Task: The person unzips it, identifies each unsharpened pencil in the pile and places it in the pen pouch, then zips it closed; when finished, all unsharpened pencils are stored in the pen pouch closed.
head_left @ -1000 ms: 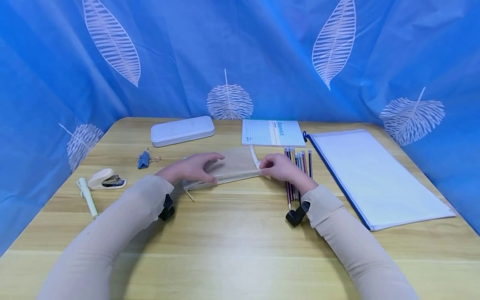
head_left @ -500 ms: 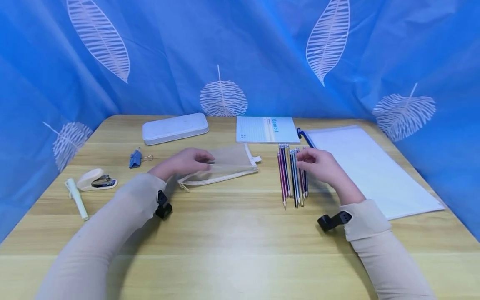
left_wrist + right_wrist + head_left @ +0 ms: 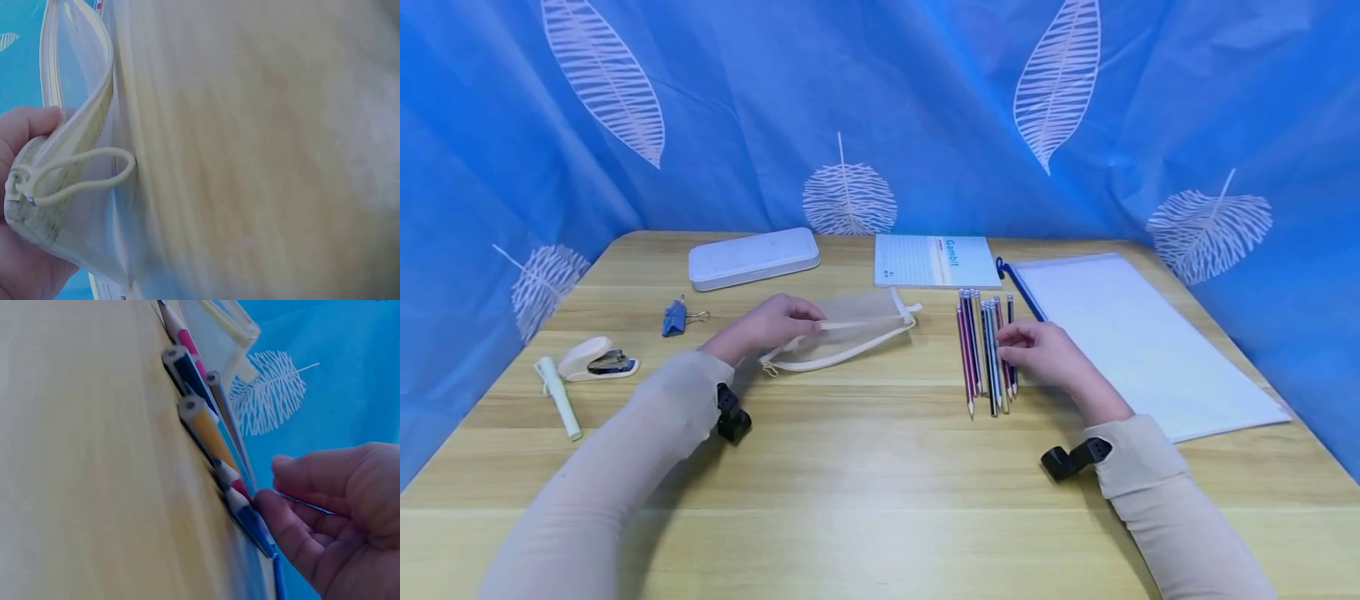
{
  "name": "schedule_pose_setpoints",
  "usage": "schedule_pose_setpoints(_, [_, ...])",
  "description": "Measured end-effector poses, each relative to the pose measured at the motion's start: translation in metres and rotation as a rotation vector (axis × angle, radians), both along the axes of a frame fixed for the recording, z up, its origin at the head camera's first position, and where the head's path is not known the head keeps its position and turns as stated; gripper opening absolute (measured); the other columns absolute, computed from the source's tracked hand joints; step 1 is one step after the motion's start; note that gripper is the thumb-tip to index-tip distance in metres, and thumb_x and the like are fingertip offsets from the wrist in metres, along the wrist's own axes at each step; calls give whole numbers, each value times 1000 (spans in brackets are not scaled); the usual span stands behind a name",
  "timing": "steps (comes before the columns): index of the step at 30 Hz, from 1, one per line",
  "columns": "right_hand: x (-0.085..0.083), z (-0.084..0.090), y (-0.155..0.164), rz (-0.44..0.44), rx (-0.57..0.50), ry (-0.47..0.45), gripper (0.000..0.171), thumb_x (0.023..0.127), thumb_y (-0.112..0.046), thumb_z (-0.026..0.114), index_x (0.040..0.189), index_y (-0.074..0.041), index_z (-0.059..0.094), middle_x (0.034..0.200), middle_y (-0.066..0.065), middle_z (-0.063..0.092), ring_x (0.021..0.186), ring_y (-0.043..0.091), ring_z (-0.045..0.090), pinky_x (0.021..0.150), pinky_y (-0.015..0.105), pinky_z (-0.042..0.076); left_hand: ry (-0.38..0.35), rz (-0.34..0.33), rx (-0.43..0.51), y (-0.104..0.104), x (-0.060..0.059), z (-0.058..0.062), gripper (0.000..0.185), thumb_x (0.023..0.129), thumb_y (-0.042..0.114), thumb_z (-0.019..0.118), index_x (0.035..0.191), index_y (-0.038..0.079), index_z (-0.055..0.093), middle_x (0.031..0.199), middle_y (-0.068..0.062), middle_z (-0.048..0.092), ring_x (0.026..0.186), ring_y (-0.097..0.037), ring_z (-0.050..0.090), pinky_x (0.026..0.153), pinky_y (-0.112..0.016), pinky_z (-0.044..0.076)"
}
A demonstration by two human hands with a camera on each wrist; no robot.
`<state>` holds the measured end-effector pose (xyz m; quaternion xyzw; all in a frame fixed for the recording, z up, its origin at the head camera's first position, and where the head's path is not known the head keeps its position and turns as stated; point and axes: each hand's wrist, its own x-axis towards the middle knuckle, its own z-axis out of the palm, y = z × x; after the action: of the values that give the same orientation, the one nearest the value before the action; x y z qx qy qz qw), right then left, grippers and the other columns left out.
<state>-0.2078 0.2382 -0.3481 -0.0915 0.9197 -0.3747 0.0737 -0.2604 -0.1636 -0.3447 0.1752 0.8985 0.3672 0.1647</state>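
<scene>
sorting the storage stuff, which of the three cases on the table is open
The mesh zip pouch, which the left hand holds by its top edge; its zipper gapes. The white hard case and document wallet lie flat, closed.

The curtain [image 3: 880, 108] is bright blue with white leaf shapes; the table [image 3: 865, 483] is light yellow wood with stripes in it; the pouch [image 3: 850, 333] is see-through with a cream zip edge. The pencils [image 3: 985, 350] are pink, dark blue and yellow; the case [image 3: 752, 258] is white; the clip [image 3: 673, 318] is blue; the sleeves [image 3: 625, 467] are beige.
</scene>
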Motion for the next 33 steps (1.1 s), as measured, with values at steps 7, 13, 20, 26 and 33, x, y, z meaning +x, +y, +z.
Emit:
schedule_pose_setpoints(7, [-7,-6,-1,17,97,9,31,86,-16,64,113,-3,64,105,15,66,96,28,60,87,43,46,-68,73,98,-4,3,-4,27,90,16,59,113,3,64,101,-11,65,73,-15,49,65,-27,42])
schedule_pose_setpoints(13, [-14,2,-9,56,242,13,35,83,-14,64,114,3,62,97,14,67,89,25,60,82,43,47,-89,85,112,-5,3,-7,26,90,18,59,112,5,65,105,-10,65,79,-18,50,70,-28,42])
schedule_pose_setpoints(20, [-20,10,-11,42,320,-47,45,78,-6,63,120,8,54,97,18,64,85,26,61,78,40,50,-100,94,128,-6,4,-7,26,90,18,59,113,7,65,109,-10,64,87,-19,52,74,-29,42])
schedule_pose_setpoints(26, [-22,14,-11,46,410,-58,50,75,-8,64,121,9,53,88,13,62,72,20,57,72,38,48,-114,102,136,-6,5,-8,27,90,18,59,114,7,64,113,-10,63,91,-19,51,76,-28,42])
schedule_pose_setpoints(33, [-21,13,-10,7,420,-60,52,76,-10,62,123,9,51,107,26,60,74,23,57,70,36,48,-125,118,149,-6,5,-8,28,90,16,59,115,6,64,114,-11,62,91,-19,52,75,-28,42])
